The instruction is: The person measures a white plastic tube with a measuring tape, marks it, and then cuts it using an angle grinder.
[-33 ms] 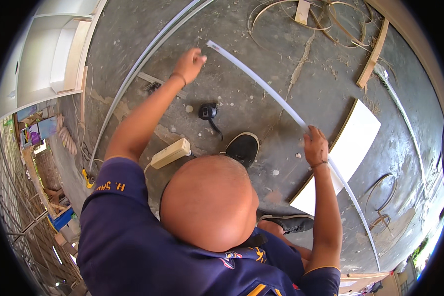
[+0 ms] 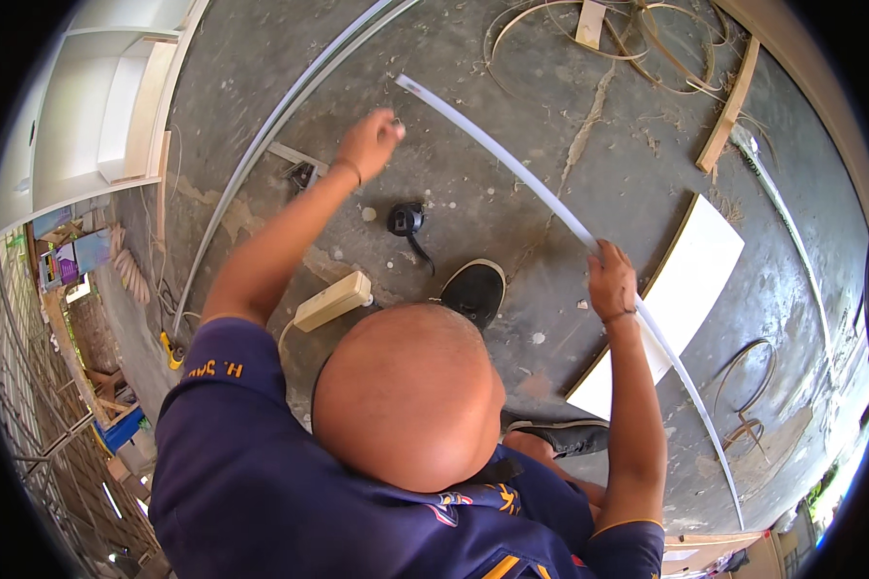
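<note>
A long, narrow white strip [image 2: 512, 164] runs across the floor from the upper middle toward the lower right, curved by the lens. My right hand [image 2: 612, 282] is closed round it partway along. Below the strip's far end, apart from it, my left hand [image 2: 368, 145] is raised with bent fingers pressed together; something small and pale shows at the fingertips, too blurred to name. A black tape measure [image 2: 405, 220] lies between my arms, a short dark tail trailing from it. Beside my left wrist is a metal square [image 2: 304, 172] with a dark head, partly hidden by the arm.
A white board [image 2: 690, 280] lies under my right forearm. Near my shoe [image 2: 473, 289] sits a cream power-socket box [image 2: 333, 301]. Long strips [image 2: 251, 159] and a white cabinet [image 2: 106, 106] are at the left. Coiled bands [image 2: 647, 43] and a wooden batten [image 2: 729, 106] lie far right.
My left hand has dropped slightly nearer, away from the strip's far end. That end and my right hand have shifted a little to the left. More of the metal square shows.
</note>
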### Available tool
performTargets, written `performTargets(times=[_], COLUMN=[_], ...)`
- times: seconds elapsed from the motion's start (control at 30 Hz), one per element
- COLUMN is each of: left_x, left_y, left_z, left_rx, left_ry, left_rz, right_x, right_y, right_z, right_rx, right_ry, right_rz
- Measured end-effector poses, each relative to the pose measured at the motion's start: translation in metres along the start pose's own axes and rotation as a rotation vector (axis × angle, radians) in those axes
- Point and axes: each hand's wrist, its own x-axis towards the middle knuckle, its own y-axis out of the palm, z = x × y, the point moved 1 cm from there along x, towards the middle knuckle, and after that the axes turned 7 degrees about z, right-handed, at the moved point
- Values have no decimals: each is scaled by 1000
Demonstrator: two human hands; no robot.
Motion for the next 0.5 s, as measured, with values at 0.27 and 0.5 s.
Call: performTargets(times=[0.27,0.5], left_x=[-124,-98], left_y=[75,92], left_z=[-1,-11], left_rx=[417,-716], left_ry=[161,-134], left_rz=[138,352], right_x=[48,12], right_y=[3,-29], right_z=[95,46], right_rx=[182,345], right_ry=[-315,-121], right_rz=[-19,152])
